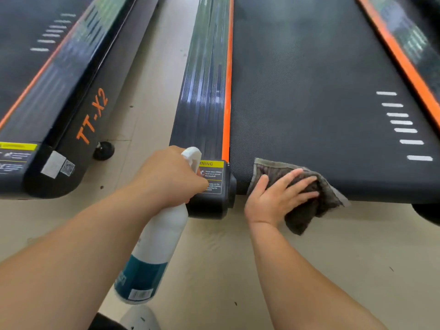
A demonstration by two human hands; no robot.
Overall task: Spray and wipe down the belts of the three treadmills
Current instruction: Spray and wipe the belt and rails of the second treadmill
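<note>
**Cloth at the belt's rear edge: mind the overhang**

Your right hand (pixel 276 196) lies flat on the cloth (pixel 319 201), fingers spread and fairly straight. It presses the cloth onto the rear end of the belt (pixel 321 91), near the left side. One corner of the cloth hangs off the end, over the floor (pixel 321 270). Your left hand (pixel 170 177) is wrapped round the neck of the bottle (pixel 159 244). The bottle is tilted, nozzle toward the rail (pixel 204 91) and base back toward you. I cannot tell whether a finger sits on the trigger.

What could go wrong from here, as I judge it:

- The hanging corner may drag on the floor and carry grit back onto the belt. Bunch it under your palm first.
- You hold the cloth with only a flat palm. On a long push up the textured belt it may fold or slip out from under you.
- If the belt rolls freely, a hard push could move it and take your weight forward.
- The nozzle points at the rail and the label (pixel 212 177), not the belt. A squeeze now would wet those, or the floor where you stand.
- The belt runs well away from you, so its far part is easy to skip.

A 2nd belt (pixel 23 32) lies to your left across a strip of floor. A 3rd is not in view, so most of the job looks to be left.
</note>
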